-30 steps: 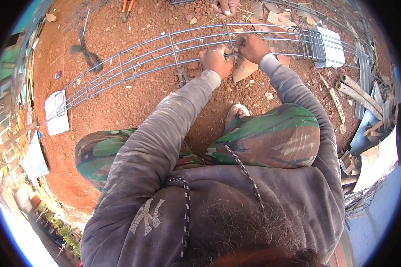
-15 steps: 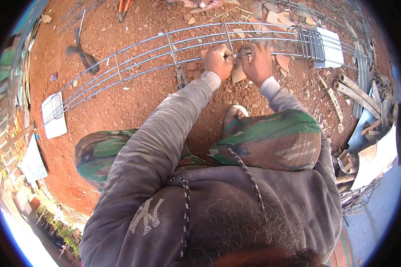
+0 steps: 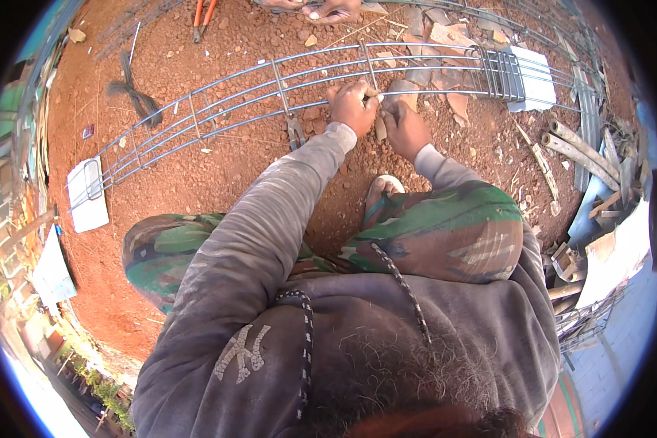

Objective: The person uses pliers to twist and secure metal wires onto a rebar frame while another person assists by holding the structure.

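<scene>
The left hand and right hand curl their fingers close together at the steel cage, any grip unclear.

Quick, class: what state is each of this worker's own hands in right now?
Left hand: curled closed at the steel rebar cage; exact grip unclear.
Right hand: closed in a pinch near the cage; anything held cannot be told.

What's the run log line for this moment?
left hand: at cage, near side | right hand: close beside left | grip: cannot tell | dark pliers: left of hands | co-worker's hands: beyond cage
</scene>
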A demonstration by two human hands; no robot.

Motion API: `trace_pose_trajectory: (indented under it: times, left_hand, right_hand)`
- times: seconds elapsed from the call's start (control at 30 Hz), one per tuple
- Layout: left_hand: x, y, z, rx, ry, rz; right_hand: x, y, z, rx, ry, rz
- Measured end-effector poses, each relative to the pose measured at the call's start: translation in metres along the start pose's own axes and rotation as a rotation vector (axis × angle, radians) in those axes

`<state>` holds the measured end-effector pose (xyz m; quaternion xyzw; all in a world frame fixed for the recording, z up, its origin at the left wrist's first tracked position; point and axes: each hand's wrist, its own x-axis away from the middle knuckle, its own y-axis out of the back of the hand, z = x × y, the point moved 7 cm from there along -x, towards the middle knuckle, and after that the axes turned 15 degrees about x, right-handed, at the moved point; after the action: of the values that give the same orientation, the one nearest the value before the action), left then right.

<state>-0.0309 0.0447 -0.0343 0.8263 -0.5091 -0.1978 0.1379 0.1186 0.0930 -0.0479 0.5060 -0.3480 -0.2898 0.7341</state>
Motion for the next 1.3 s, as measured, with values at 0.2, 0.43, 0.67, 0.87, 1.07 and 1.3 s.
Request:
trace_pose_trajectory:
  times: [0.2,0.43,0.67,0.87,1.07,1.3]
  left_hand:
    - [0.006,0.009,-0.007,0.075,-0.125,-0.014]
    - [0.009,0.012,-0.006,-0.005,-0.213,-0.002]
    - [0.007,0.008,-0.014,-0.027,-0.205,0.000]
    - [0.004,0.004,-0.011,-0.035,-0.159,-0.020]
    - [0.003,0.003,-0.014,-0.038,-0.249,0.034]
    - [0.024,0.021,-0.031,-0.204,-0.213,0.059]
  right_hand:
    - [0.029,-0.012,-0.009,-0.913,-0.236,0.192]
    - [0.012,0.030,0.019,-0.324,0.243,-0.176]
    - [-0.015,0.078,0.027,-0.009,0.304,-0.196]
    - [-0.031,0.069,0.013,0.121,0.095,-0.106]
    - [-0.028,0.023,0.000,-0.354,0.352,0.512]
    - [0.004,0.022,-0.004,-1.440,-0.123,0.811]
